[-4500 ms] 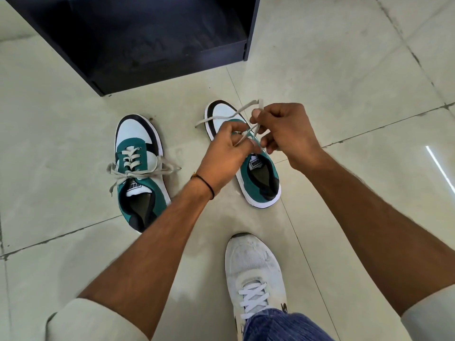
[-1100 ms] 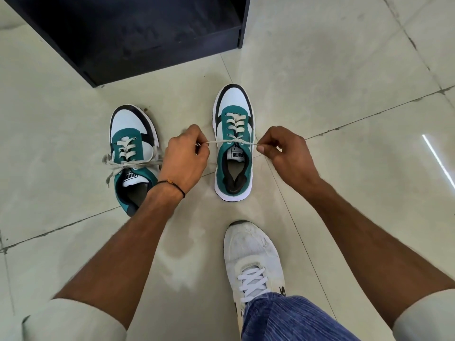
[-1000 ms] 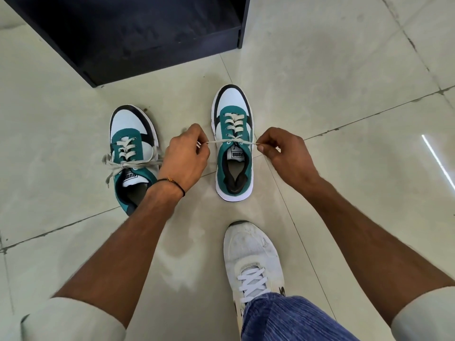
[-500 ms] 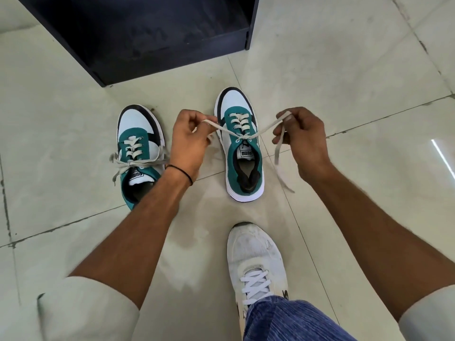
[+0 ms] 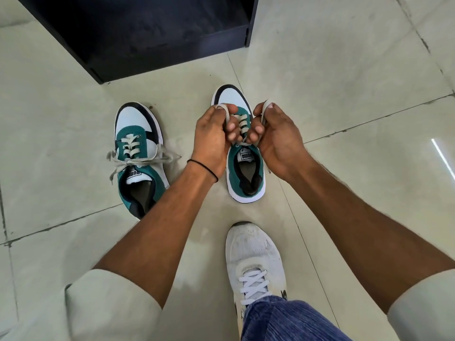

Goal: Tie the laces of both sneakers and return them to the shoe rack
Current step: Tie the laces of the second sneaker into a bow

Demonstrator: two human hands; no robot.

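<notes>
Two green, white and black sneakers stand on the tiled floor. The left sneaker (image 5: pixel 138 153) has its laces tied in a bow. Over the right sneaker (image 5: pixel 243 166) my left hand (image 5: pixel 211 136) and my right hand (image 5: pixel 278 136) are held close together, each pinching a loop of that shoe's beige lace (image 5: pixel 242 124) above the tongue. The knot between my fingers is partly hidden. The dark shoe rack (image 5: pixel 147 33) stands just beyond the sneakers, its bottom shelf open toward me.
My own foot in a white shoe (image 5: pixel 253 262) rests on the floor just behind the right sneaker, with a blue trouser leg (image 5: pixel 283 321) above it. Pale floor tiles (image 5: pixel 344 70) with dark grout lines spread all around.
My hands had pulled the lace ends out sideways, then lifted them. Now they have come together over the right sneaker, each holding a loop.
</notes>
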